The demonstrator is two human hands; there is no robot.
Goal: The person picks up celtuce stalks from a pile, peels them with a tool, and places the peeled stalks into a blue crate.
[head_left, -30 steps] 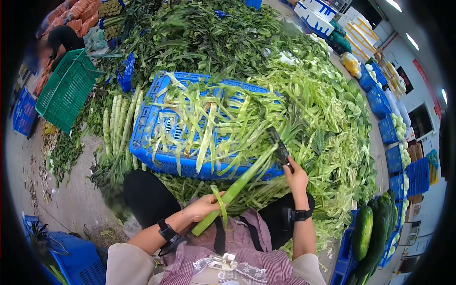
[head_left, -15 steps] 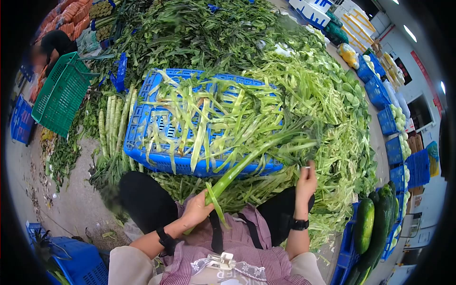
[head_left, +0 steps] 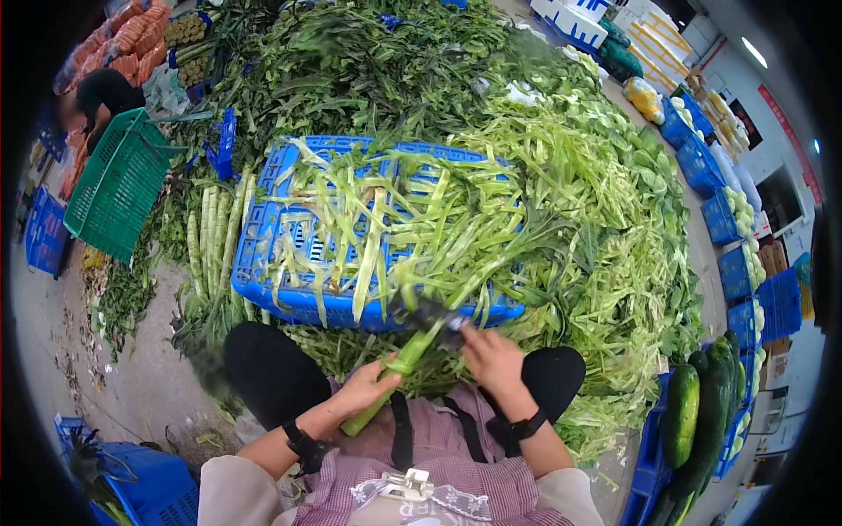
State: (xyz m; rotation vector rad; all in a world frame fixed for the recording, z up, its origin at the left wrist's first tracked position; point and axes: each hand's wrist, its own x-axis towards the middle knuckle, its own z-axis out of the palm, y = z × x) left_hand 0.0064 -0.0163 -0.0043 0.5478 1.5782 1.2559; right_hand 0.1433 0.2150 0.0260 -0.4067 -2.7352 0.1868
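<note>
My left hand (head_left: 367, 388) is wrapped round the lower part of a green celtuce stem (head_left: 405, 361), which slants away from my lap toward the blue crate (head_left: 333, 309). My right hand (head_left: 493, 359) grips a dark peeler (head_left: 430, 316), blurred by motion, which lies across the stem's upper part. The leafy top of the stem reaches over the crate's right side. Long pale-green peelings (head_left: 373, 245) are strewn over the crate in front of my knees.
A broad heap of peelings (head_left: 605, 289) lies to the right, with dark leaves (head_left: 377, 70) piled behind. Unpeeled stems (head_left: 210, 232) lie left of the crate. A green basket (head_left: 118, 184) and a bent-over person (head_left: 105, 92) are at far left. Large green gourds (head_left: 706, 403) fill a crate at right.
My right hand has come inward and down from the right, bringing the peeler onto the stem. A peel strip that hung by my left hand no longer shows there.
</note>
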